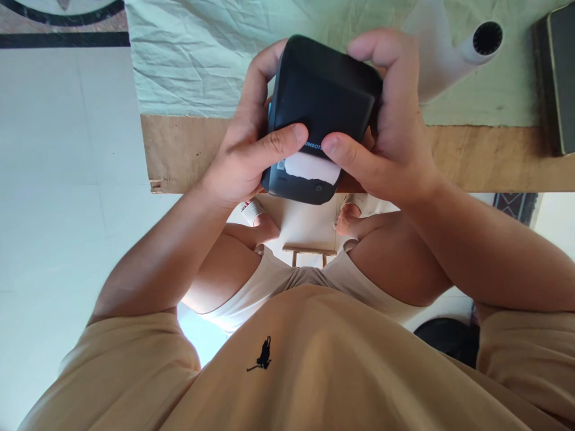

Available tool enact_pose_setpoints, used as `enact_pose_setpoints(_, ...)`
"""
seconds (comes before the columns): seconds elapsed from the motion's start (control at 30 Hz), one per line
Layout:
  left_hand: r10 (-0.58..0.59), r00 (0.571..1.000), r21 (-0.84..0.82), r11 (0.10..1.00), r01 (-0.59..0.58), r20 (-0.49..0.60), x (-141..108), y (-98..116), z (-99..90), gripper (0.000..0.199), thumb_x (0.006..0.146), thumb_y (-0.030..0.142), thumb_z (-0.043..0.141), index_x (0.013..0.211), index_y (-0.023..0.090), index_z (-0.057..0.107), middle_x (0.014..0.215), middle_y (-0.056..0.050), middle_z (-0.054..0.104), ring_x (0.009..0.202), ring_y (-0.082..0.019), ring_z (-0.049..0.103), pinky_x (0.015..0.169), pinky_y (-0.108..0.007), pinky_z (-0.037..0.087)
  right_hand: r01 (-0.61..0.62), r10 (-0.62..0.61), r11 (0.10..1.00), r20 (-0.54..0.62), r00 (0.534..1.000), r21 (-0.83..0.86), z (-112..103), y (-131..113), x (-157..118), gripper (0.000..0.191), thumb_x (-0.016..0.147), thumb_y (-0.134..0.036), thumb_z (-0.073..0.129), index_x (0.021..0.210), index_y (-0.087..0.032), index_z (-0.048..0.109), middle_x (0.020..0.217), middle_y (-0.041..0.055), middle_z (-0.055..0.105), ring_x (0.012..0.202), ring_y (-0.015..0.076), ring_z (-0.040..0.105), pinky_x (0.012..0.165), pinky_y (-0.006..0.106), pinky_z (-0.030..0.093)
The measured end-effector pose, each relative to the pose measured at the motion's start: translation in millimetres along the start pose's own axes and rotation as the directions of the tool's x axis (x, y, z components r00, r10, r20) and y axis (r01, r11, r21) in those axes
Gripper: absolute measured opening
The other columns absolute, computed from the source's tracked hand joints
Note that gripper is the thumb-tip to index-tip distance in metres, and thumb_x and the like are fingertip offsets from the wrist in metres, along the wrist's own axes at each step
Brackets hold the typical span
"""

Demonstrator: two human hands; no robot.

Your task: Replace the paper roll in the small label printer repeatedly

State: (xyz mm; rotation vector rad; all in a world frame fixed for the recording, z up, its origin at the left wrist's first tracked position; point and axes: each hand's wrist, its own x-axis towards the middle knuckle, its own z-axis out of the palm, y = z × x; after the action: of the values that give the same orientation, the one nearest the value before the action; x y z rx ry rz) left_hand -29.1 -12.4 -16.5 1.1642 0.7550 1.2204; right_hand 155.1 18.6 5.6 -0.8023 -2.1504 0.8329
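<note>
A black label printer [326, 90] with partly covered blue lettering is held up over the table's front edge, slightly tilted. My left hand [256, 129] grips its left side, thumb across the top face and fingers curled behind. On the other side my right hand [395, 120] holds it, thumb beside the lettering and fingers bent around the far right corner. A torn-edged piece of white paper [313, 167] lies against the front of the printer, below both thumbs. A power button shows near its lower right corner. The underside is hidden.
A pale green cloth [188, 66] covers the wooden table [179, 152], leaving its front strip bare. At the back right is a whitish translucent object with a dark round end [487, 39]. A dark box-like object [559, 78] sits at the right edge. My legs are below the table edge.
</note>
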Motion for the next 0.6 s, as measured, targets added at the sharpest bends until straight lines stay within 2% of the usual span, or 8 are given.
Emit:
enact_pose_setpoints(0.07, 0.102, 0.992, -0.014, 0.995, -0.103, -0.074, 2.3, -8.0, 1.4, 0.044, 0.087, 0.049, 0.043, 0.122, 0.022, 0.040, 0.091, 0.003, 0.052, 0.081, -0.013, 0.066, 0.066, -0.023, 0.043, -0.016, 0.016, 1.000, 0.004, 1.000, -0.006, -0.2, -0.3, 0.7, 0.052, 0.083, -0.052, 0.056, 0.122, -0.023, 0.037, 0.122, 0.0061, 0.044, 0.116, 0.0160, 0.051, 0.104, 0.036, 0.048)
enact_pose_setpoints(0.17, 0.124, 0.992, -0.092, 0.988, -0.124, -0.001, 1.4, -2.2, 2.1, 0.046, 0.084, 0.053, 0.051, 0.120, 0.025, 0.041, 0.088, 0.003, 0.053, 0.072, -0.012, 0.064, 0.061, -0.022, 0.043, 0.050, -0.050, 0.998, -0.003, 0.999, -0.043, -1.4, -1.8, 2.5, 0.049, 0.083, -0.051, 0.056, 0.120, -0.024, 0.039, 0.120, 0.0053, 0.046, 0.114, 0.0167, 0.050, 0.103, 0.038, 0.047)
enact_pose_setpoints(0.27, -0.168, 0.986, -0.258, 0.952, 0.161, -0.004, -0.8, 13.5, 1.0, 0.046, 0.074, 0.007, 0.060, 0.117, 0.022, 0.051, 0.101, 0.000, 0.059, 0.085, -0.015, 0.066, 0.068, -0.023, 0.048, 0.085, -0.085, 0.993, 0.001, 0.996, -0.078, -2.6, -3.5, 4.2, 0.047, 0.083, -0.049, 0.057, 0.119, -0.024, 0.041, 0.120, 0.0055, 0.046, 0.114, 0.0172, 0.050, 0.104, 0.038, 0.044)
enact_pose_setpoints(0.33, -0.330, 0.931, -0.449, 0.863, 0.232, -0.154, 1.1, 13.3, -2.4, 0.037, 0.083, 0.005, 0.039, 0.113, 0.018, 0.057, 0.102, -0.002, 0.058, 0.088, -0.017, 0.067, 0.069, -0.028, 0.051, 0.101, -0.102, 0.991, 0.003, 0.995, -0.091, -2.5, -3.2, 4.8, 0.047, 0.083, -0.047, 0.058, 0.120, -0.023, 0.040, 0.121, 0.0060, 0.046, 0.115, 0.0165, 0.049, 0.105, 0.036, 0.044)
enact_pose_setpoints(0.4, -0.117, 0.992, -0.304, 0.948, 0.096, -0.053, 5.2, 1.9, -8.3, 0.035, 0.085, 0.017, 0.043, 0.119, 0.019, 0.048, 0.102, -0.001, 0.056, 0.084, -0.012, 0.066, 0.072, -0.026, 0.051, 0.145, -0.146, 0.986, -0.010, 0.989, -0.088, -1.7, -1.4, 4.9, 0.049, 0.082, -0.046, 0.059, 0.120, -0.021, 0.040, 0.121, 0.0063, 0.046, 0.115, 0.0154, 0.049, 0.104, 0.035, 0.045)
enact_pose_setpoints(0.47, 0.132, 0.986, -0.166, 0.979, -0.115, 0.097, 8.3, -11.3, -14.0, 0.055, 0.076, 0.036, 0.065, 0.125, 0.023, 0.043, 0.106, 0.000, 0.056, 0.089, -0.012, 0.063, 0.071, -0.023, 0.049, 0.141, -0.143, 0.987, -0.022, 0.989, -0.082, -0.7, 1.0, 4.3, 0.049, 0.082, -0.047, 0.059, 0.120, -0.021, 0.040, 0.118, 0.0057, 0.046, 0.112, 0.0142, 0.049, 0.101, 0.033, 0.046)
enact_pose_setpoints(0.5, 0.190, 0.978, -0.135, 0.975, -0.178, 0.084, 8.4, -15.1, -15.7, 0.060, 0.075, 0.046, 0.066, 0.126, 0.025, 0.041, 0.103, 0.000, 0.056, 0.090, -0.012, 0.061, 0.068, -0.021, 0.047, 0.120, -0.122, 0.990, -0.025, 0.992, -0.078, -0.3, 1.9, 3.8, 0.049, 0.082, -0.048, 0.058, 0.119, -0.022, 0.040, 0.117, 0.0050, 0.046, 0.111, 0.0139, 0.049, 0.100, 0.033, 0.047)
enact_pose_setpoints(0.6, 0.050, 0.996, -0.051, 0.998, -0.047, 0.069, 2.6, -8.2, -13.6, 0.048, 0.078, 0.038, 0.066, 0.120, 0.027, 0.044, 0.103, 0.000, 0.057, 0.091, -0.014, 0.059, 0.071, -0.025, 0.048, 0.042, -0.043, 0.997, -0.010, 0.999, -0.060, -0.2, 2.8, 1.7, 0.047, 0.084, -0.050, 0.054, 0.121, -0.025, 0.039, 0.120, 0.0038, 0.044, 0.112, 0.0143, 0.050, 0.100, 0.034, 0.047)
